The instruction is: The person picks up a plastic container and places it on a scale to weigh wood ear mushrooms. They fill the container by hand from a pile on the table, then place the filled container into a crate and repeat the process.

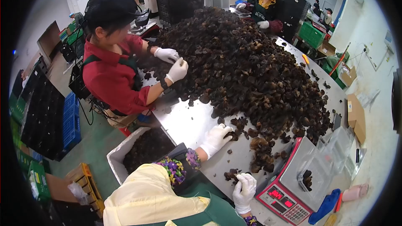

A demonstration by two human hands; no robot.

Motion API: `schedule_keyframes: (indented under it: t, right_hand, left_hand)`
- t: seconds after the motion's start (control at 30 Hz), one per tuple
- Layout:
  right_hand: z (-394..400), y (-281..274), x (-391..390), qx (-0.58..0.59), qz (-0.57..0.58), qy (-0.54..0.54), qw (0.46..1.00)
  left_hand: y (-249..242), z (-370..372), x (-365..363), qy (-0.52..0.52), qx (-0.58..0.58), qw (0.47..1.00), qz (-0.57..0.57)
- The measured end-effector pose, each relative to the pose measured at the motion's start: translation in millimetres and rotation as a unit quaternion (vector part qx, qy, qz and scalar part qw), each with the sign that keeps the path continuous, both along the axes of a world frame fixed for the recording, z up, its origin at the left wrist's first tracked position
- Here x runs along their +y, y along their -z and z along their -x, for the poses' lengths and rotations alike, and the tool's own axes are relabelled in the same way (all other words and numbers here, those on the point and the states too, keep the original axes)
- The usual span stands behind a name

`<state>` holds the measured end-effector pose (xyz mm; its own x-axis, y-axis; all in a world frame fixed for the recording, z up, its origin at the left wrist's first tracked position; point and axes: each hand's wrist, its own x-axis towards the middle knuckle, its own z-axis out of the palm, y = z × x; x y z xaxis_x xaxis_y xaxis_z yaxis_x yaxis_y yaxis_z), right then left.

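Observation:
A large heap of dark wood ear mushrooms (234,67) covers much of the metal table. At its near edge, my left hand (216,140), in a white glove, has its fingers closed around a dark wood ear mushroom (231,135). My right hand (244,191), also gloved, is held lower down with its fingers curled together; what they hold, if anything, is hidden. Beside it lies a small clump of mushrooms (230,175). To the right, a red-framed digital scale (278,199) with lit red digits carries a clear plastic box (324,163) with a few dark pieces inside.
A white foam box (116,159) of dark pieces stands at the table's left edge. A co-worker in red (111,69) handles mushrooms at the left; another person (268,4) stands across the heap. A blue cloth (325,207) and orange-handled knife (306,59) lie on the right.

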<state>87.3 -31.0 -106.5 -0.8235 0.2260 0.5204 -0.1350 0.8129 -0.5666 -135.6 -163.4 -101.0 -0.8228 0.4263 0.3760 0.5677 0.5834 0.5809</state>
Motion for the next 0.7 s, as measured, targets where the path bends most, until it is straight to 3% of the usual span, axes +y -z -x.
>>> schedule_keyframes:
  t: [0.13,0.2,0.3,0.4,0.5,0.53,0.57,0.7]
  right_hand:
    - [-2.6,-0.8,0.8,0.014,0.005,0.008,1.0]
    - [-2.8,-2.4,1.1,0.02,0.007,0.014,1.0]
    - [-3.9,-1.2,1.1,0.016,0.017,0.027,0.999]
    - [-3.3,-0.2,1.4,0.002,0.01,0.04,0.999]
    - [-3.2,-1.0,1.2,0.0,0.022,0.038,0.999]
    - [-3.1,-0.4,1.0,0.0,0.027,0.04,0.999]
    - [-2.8,-0.1,0.7,-0.001,0.031,0.041,0.999]
    - [-1.3,-0.2,1.4,0.005,0.032,0.04,0.999]
  left_hand:
    - [2.1,-1.8,3.0,-0.009,0.025,0.997,-0.069]
    - [0.3,-7.6,2.1,-0.002,-0.033,0.992,-0.124]
    - [-15.9,-25.2,-5.7,0.115,-0.175,0.971,-0.112]
    - [-12.0,-34.1,-12.3,0.157,-0.18,0.958,-0.159]
    - [-9.5,-15.4,-19.7,-0.022,-0.228,0.946,-0.23]
    - [-1.6,-1.6,-23.4,-0.027,-0.165,0.964,-0.208]
    - [-14.4,4.0,-21.1,-0.043,-0.078,0.99,-0.113]
    - [-12.3,27.7,0.1,0.032,-0.027,0.997,0.06]
